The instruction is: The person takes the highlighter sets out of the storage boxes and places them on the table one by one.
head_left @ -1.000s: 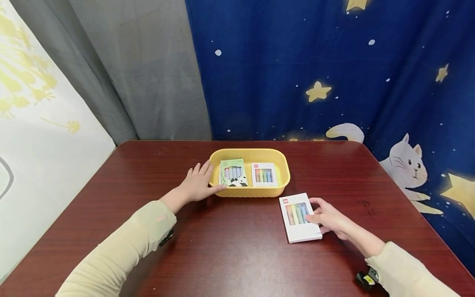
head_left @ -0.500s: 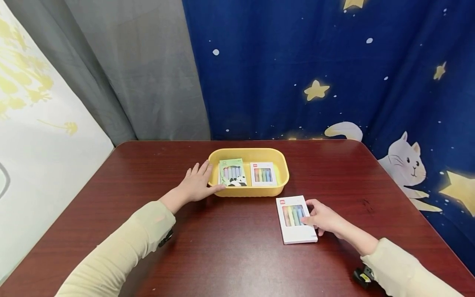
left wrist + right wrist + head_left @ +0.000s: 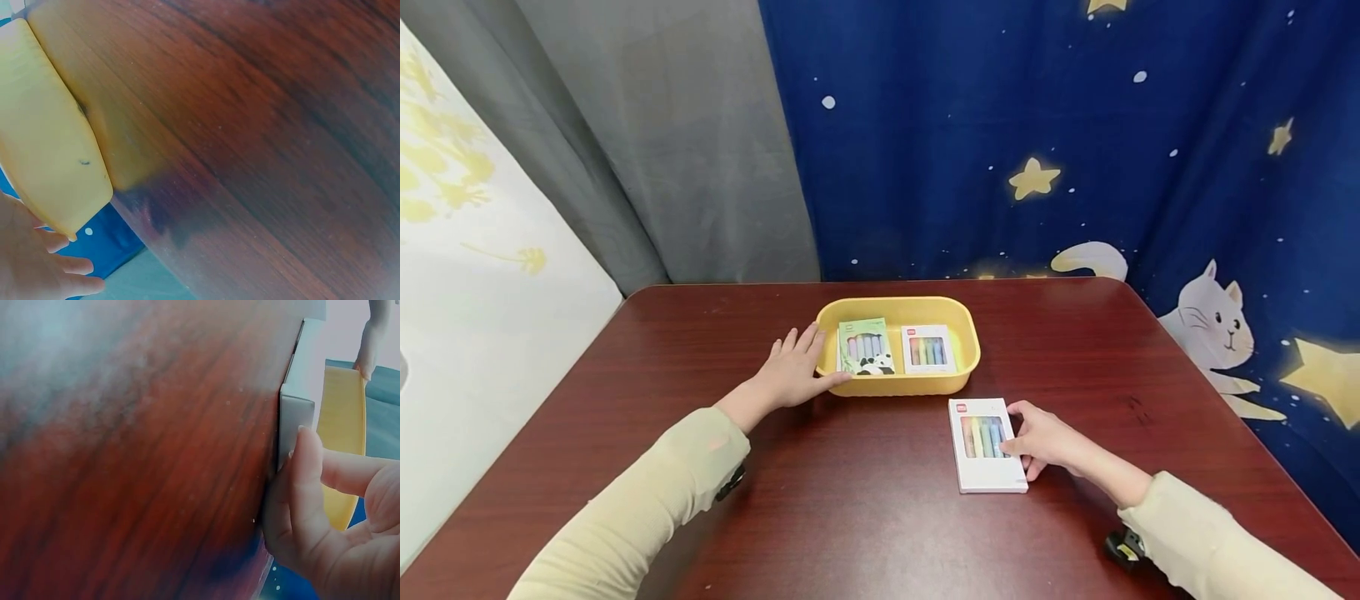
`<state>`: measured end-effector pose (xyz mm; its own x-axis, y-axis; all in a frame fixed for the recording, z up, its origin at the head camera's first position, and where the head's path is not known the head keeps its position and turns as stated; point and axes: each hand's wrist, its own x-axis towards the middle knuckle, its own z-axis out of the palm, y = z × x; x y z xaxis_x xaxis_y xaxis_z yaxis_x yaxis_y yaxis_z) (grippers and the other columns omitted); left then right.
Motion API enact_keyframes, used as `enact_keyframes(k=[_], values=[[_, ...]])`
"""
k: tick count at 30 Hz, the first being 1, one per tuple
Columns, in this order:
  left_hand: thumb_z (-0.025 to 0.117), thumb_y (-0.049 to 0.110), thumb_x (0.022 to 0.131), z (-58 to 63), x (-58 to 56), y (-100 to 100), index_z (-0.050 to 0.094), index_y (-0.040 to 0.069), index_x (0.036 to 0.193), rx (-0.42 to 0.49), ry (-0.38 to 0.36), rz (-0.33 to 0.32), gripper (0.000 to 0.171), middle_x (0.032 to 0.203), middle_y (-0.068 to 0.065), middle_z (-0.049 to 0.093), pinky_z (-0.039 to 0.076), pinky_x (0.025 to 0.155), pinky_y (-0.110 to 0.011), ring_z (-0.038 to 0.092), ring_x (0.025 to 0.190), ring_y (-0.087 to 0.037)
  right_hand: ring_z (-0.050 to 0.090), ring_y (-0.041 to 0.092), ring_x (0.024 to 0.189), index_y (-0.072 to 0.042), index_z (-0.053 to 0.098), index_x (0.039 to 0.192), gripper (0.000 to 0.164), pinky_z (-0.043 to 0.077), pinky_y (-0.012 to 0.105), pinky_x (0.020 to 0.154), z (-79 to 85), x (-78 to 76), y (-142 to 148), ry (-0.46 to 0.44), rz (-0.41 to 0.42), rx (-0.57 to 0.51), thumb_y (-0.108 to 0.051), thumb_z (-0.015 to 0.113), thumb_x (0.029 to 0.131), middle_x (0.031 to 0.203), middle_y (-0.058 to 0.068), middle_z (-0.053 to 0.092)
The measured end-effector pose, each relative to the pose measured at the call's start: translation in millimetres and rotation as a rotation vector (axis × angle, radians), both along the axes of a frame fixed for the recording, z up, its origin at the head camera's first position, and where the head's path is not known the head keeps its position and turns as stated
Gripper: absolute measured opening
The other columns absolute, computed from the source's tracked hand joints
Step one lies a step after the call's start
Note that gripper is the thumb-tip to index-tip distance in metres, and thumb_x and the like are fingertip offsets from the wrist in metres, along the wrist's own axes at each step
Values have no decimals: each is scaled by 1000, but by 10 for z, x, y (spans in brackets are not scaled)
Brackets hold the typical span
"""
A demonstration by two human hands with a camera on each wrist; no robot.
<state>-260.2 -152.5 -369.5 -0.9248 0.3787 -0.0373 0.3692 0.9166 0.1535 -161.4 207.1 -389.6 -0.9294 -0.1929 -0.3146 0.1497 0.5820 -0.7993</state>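
Observation:
My right hand (image 3: 1047, 437) pinches the right edge of a white box of crayons (image 3: 991, 475), thumb over its window and fingers at the side. In the right wrist view the crayon box (image 3: 306, 369) lies low at the tabletop, its end by my fingers. At the left end of a yellow basket (image 3: 898, 386) my left hand (image 3: 786, 375) rests with spread, straight fingers, thumb along the near rim. Inside the basket lie a green panda-printed box of crayons (image 3: 871, 327) and a smaller white box of crayons (image 3: 928, 367). The left wrist view shows the basket's outer wall (image 3: 50, 125) beside my fingers.
A dark red wooden table (image 3: 835, 517) bears everything. Behind its far edge hang a grey curtain (image 3: 715, 150) and a blue starry curtain (image 3: 917, 150). A white panel with yellow print (image 3: 490, 317) stands at the left.
My right hand has moved the white crayon box a little left and turned it straighter. The left hand stays at the basket, and the head view has shifted slightly.

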Motion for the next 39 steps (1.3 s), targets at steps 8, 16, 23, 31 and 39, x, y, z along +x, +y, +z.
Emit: enact_keyframes(k=[8, 16, 23, 31, 39], values=[[38, 73, 81, -5, 2, -4, 19, 1, 145, 1, -2, 4, 99, 152, -18, 11, 13, 105, -60, 12, 135, -45, 51, 15, 43, 9, 32, 127, 57, 49, 32, 43, -7, 6, -19, 3, -1, 1, 0, 64, 80, 72, 13, 50], [38, 73, 81, -8, -3, 3, 20, 1, 145, -2, 0, 7, 98, 151, -18, 12, 14, 105, -59, 14, 135, -45, 51, 16, 45, 10, 31, 128, 59, 49, 32, 43, 2, 4, -46, -8, 3, 0, 0, 63, 80, 73, 13, 50], [39, 71, 82, -4, -3, 8, 19, 1, 145, 1, -2, 6, 96, 152, -18, 11, 14, 105, -59, 13, 135, -45, 52, 16, 45, 9, 31, 129, 59, 49, 31, 43, 6, -10, -94, -18, 1, 25, -1, 64, 81, 71, 13, 50], [40, 71, 82, -6, -4, 10, 19, 1, 145, 9, -2, 7, 96, 152, -18, 11, 14, 106, -59, 12, 135, -45, 52, 14, 40, 10, 33, 128, 57, 49, 31, 43, 24, -17, -116, -14, 12, 59, -2, 64, 81, 68, 13, 50], [38, 72, 82, -16, -8, 7, 18, 1, 145, 3, -3, 9, 97, 152, -18, 10, 14, 106, -59, 13, 135, -44, 53, 17, 48, 9, 31, 131, 61, 49, 32, 42, 140, -37, -63, -11, 52, 59, -10, 64, 83, 76, 13, 52]])
